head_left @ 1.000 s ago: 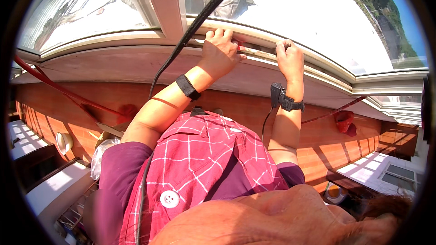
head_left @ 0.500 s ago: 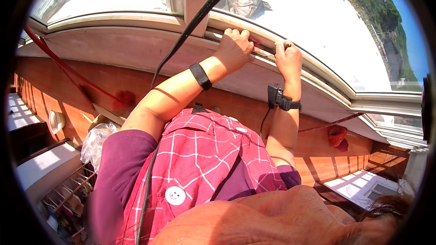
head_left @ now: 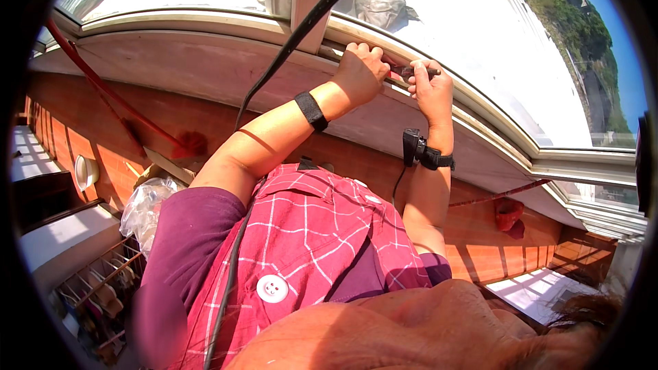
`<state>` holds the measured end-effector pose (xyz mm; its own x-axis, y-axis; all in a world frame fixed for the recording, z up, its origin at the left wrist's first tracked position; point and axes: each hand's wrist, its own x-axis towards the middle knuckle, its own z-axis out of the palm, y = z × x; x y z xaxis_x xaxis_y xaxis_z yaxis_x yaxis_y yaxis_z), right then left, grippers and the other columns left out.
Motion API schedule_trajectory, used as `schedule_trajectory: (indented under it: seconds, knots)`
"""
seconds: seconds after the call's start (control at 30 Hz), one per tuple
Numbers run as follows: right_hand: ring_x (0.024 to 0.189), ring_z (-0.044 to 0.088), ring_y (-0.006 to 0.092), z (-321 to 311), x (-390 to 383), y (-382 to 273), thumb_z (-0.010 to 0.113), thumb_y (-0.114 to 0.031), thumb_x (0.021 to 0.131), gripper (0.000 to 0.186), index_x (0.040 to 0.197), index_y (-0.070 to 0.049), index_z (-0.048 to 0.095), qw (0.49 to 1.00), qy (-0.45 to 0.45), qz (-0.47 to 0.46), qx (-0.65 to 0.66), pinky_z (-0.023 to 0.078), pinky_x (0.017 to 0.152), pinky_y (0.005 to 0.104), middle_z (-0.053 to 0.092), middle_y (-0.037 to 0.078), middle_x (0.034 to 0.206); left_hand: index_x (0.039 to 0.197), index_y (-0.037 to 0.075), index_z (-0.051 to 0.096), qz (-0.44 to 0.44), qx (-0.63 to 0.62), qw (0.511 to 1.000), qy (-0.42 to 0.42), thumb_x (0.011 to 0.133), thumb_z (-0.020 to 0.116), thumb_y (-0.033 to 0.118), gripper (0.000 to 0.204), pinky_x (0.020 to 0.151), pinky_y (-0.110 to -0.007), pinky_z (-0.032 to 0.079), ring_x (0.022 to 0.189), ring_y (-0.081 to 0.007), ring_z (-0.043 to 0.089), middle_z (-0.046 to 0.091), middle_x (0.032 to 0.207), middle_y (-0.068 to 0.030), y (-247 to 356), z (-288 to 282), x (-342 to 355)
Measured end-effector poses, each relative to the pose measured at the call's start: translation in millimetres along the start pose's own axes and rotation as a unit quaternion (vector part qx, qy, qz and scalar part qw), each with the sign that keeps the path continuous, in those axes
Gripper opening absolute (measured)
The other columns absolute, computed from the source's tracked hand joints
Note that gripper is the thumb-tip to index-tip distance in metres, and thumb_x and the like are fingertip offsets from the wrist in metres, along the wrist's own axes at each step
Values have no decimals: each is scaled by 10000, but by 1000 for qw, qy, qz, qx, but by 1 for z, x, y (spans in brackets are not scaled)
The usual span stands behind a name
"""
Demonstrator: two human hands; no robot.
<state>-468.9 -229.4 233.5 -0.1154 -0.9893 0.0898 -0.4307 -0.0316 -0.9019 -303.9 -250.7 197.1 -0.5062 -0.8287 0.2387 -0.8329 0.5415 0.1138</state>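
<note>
Both hands are at the sliding-window track [head_left: 480, 109] along the sill. My left hand [head_left: 362, 77] is closed, knuckles up, over the track; what its fingers hold is hidden, though a bit of reddish material [head_left: 395, 74] shows beside the fingertips. Just to its right, my right hand [head_left: 432, 89] is closed in a pinch around a short, dark stick-like piece [head_left: 406, 71]. That piece lies crosswise, one end poking out past the right fingers and the other pointing at my left hand. Its exact kind is too small to tell.
A black cable [head_left: 301, 31] hangs across the view left of my hands. Red poles [head_left: 103, 89] lean at the left, and a red scoop-like thing [head_left: 508, 214] rests at the right. Below are a clear plastic bag [head_left: 145, 209], a white bowl [head_left: 86, 173] and a rack [head_left: 103, 288].
My hands have come closer together. The dark piece in my right hand has turned, so more of its length shows between the hands. The whole view has shifted slightly.
</note>
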Motion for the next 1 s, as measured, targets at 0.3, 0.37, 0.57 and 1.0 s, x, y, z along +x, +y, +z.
schedule_trajectory:
  seconds: [0.3, 0.37, 0.57, 1.0]
  knots:
    - [718, 627, 385, -18, -6, 12, 548, -207, 865, 182, 831, -46, 625, 898, 118, -117, -408, 502, 663, 461, 647, 172, 763, 927, 180, 682, 6, -18, 999, 25, 688, 750, 344, 298, 774, -374, 433, 915, -230, 568, 578, 939, -42, -2, 3, -4]
    - [714, 633, 375, 2, -6, 9, 557, -208, 866, 176, 845, -45, 619, 875, 91, -131, -456, 507, 654, 458, 650, 168, 762, 919, 178, 682, 8, -20, 999, 28, 684, 753, 339, 293, 769, -376, 432, 908, -230, 568, 577, 932, -43, -1, 3, -3]
    - [628, 638, 300, 16, 1, -2, 571, -177, 872, 173, 851, -21, 643, 970, 53, -116, -205, 496, 597, 390, 644, 158, 690, 888, 168, 682, 19, -35, 998, 49, 682, 751, 324, 267, 753, -375, 428, 890, -229, 567, 579, 915, -43, -2, 6, -3]
    - [614, 636, 285, 17, -3, -1, 564, -172, 878, 160, 860, -44, 658, 984, 57, -98, -134, 495, 599, 374, 652, 135, 691, 920, 165, 686, 22, -38, 998, 51, 681, 752, 334, 300, 750, -379, 434, 899, -230, 570, 582, 929, -51, -4, 6, -4]
